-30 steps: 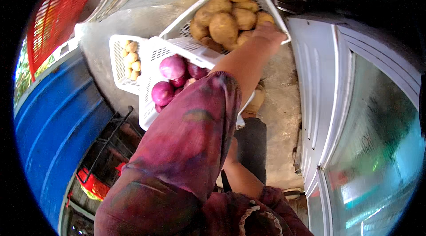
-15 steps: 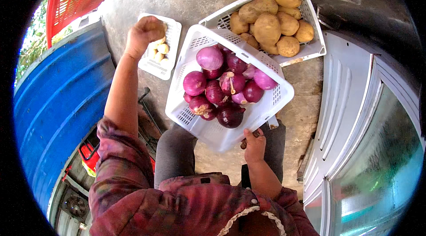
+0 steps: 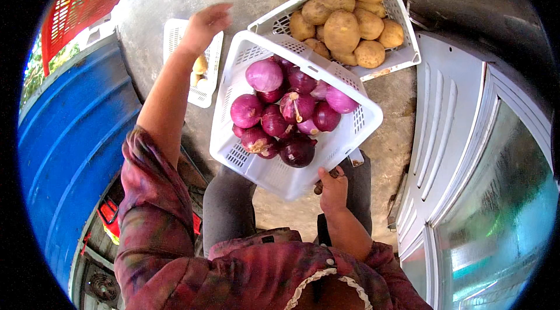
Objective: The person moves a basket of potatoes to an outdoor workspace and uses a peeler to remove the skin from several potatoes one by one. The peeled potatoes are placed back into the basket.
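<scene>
My left hand (image 3: 207,25), a little blurred, is raised over the far end of a small white basket (image 3: 205,100). Its fingers stretch to the right and apart, with nothing visible in them. Peeled yellowish pieces (image 3: 199,65) lie in that basket, partly hidden by my forearm. A larger white basket (image 3: 265,179) of red onions (image 3: 296,106) stands tilted in front of me, above my knees. Close to its near edge, my right hand (image 3: 333,188) is closed round the brown handle of what looks like a knife (image 3: 356,158); its pale blade shows beside the basket's corner.
Behind the onions to the right, another white basket (image 3: 412,53) holds several large potatoes (image 3: 342,31). A blue corrugated panel (image 3: 76,123) borders the left side, with a red crate (image 3: 93,1) above it. A white-framed glass cabinet (image 3: 496,205) stands on the right.
My left hand has moved up and right from over the small basket, its fingers now stretched out. My right hand stays by the onion basket. The whole view has shifted slightly.
</scene>
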`<state>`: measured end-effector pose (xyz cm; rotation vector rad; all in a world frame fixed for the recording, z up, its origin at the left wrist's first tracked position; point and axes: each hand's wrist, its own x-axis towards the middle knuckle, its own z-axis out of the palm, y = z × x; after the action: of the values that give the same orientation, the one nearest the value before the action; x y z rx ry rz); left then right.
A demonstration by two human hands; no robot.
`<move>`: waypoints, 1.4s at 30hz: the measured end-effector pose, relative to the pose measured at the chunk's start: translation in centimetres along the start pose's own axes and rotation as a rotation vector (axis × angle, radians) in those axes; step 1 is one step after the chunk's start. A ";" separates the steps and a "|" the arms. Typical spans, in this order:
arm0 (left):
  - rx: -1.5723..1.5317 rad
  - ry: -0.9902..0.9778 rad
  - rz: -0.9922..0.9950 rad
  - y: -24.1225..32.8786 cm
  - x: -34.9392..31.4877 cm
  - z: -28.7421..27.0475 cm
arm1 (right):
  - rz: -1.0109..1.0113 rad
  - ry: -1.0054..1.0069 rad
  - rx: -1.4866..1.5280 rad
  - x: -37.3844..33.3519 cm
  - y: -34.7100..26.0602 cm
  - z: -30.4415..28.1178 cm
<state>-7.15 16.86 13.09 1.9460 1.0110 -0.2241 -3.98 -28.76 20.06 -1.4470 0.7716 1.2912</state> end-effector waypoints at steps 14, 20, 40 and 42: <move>-0.039 -0.068 -0.110 6.7 -1.9 2.2 | 0.082 0.004 0.065 0.1 0.0 -0.1; -0.332 -0.074 -0.466 -4.0 -15.3 4.4 | -0.011 0.024 -0.005 0.2 0.7 0.0; 0.116 -0.156 0.250 11.6 -10.7 11.9 | 0.065 0.279 0.326 -7.6 0.7 -3.7; 0.069 -0.163 0.296 12.6 -9.5 13.0 | 0.083 0.257 0.383 -6.8 0.3 -4.4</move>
<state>-1.24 -1.94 18.46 2.0746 0.6075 -0.2471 -4.40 -34.03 26.20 -1.2886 1.1906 0.9595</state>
